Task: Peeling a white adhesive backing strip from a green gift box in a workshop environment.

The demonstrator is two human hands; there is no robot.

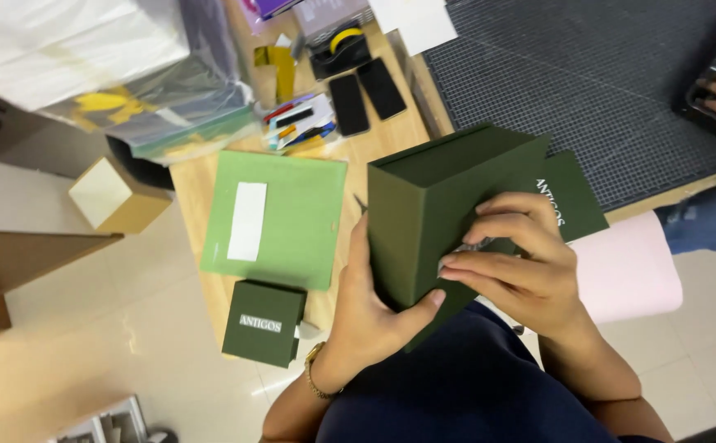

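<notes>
- Your left hand (366, 308) cups the large dark green box (436, 209) from below, thumb pressed on its near face; it is held tilted above the wooden table's (202, 197) near edge.
- Your right hand (522, 262) rests on the box's right side, fingertips pinched on a small silvery bit you cannot make out.
- Open room lies on the tiled floor to the left.
- 2 dark green boxes: the held one and a small cube (264, 321) with white lettering at the table's near corner.
- 1 light green flat folder (276, 217) carries a white rectangular label.
- 2 black phones (366, 97) lie at the far edge.
</notes>
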